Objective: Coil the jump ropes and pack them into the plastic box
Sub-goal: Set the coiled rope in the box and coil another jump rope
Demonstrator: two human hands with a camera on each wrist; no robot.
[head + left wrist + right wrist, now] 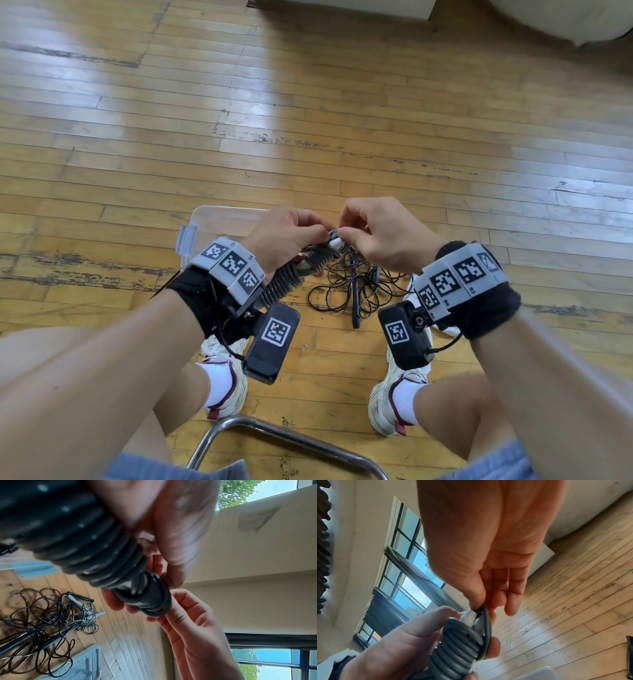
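A grey jump rope [297, 275] is wound in tight turns round its handles, and my left hand [313, 230] grips this bundle [96, 545] near its top end. My right hand [347, 232] pinches the last loop of cord [485, 616] beside the white handle tip [468, 616]. The wound cord [458, 649] runs down through my left hand's fingers [493, 649]. A clear plastic box [212, 219] stands on the floor behind my left hand, mostly hidden by it. A tangle of thin black ropes [356, 287] with dark handles lies on the floor between my feet [48, 622].
I sit on a chair with a chrome frame [291, 435], with my white shoes [394, 394] on the worn wooden floor [308, 102]. White furniture [342, 7] stands at the far edge of the floor. Windows show in both wrist views.
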